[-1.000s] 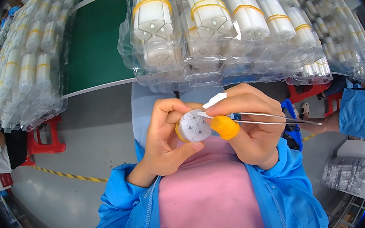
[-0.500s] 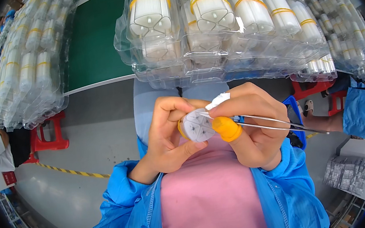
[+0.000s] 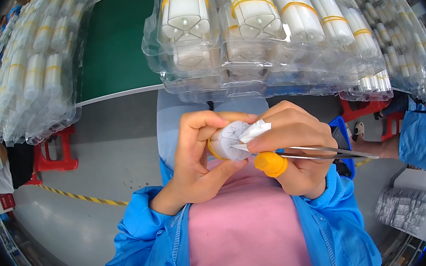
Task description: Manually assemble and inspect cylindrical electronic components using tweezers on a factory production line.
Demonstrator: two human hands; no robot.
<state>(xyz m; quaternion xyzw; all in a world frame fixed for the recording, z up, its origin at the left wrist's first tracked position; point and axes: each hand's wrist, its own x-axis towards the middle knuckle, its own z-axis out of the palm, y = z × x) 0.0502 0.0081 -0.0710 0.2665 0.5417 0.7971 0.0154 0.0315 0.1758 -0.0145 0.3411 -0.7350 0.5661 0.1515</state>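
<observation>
My left hand (image 3: 197,155) is closed round a white cylindrical bundle (image 3: 232,140), its segmented end face turned to the right. A yellow band shows at the bundle's left side, partly covered by my fingers. My right hand (image 3: 297,142) grips metal tweezers (image 3: 324,151), whose joined end sticks out to the right. A thin pale tip reaches from the right fingers to the bundle's end face. White wrapping (image 3: 255,130) sits by the right fingertips; whether it is on the tweezers or a finger, I cannot tell. A yellow finger cot (image 3: 271,164) covers my right thumb.
Stacked clear plastic trays (image 3: 279,74) of banded white bundles stand on the green table (image 3: 116,49) ahead. More tray stacks (image 3: 32,95) rise at left and right. A blue bin (image 3: 341,130) and red stools (image 3: 55,152) are below. Other people sit at both sides.
The bundle's end face has turned slightly. My right hand and tweezers have tilted and shifted a little, with the tip now lower on the end face. The whole view has shifted slightly.
</observation>
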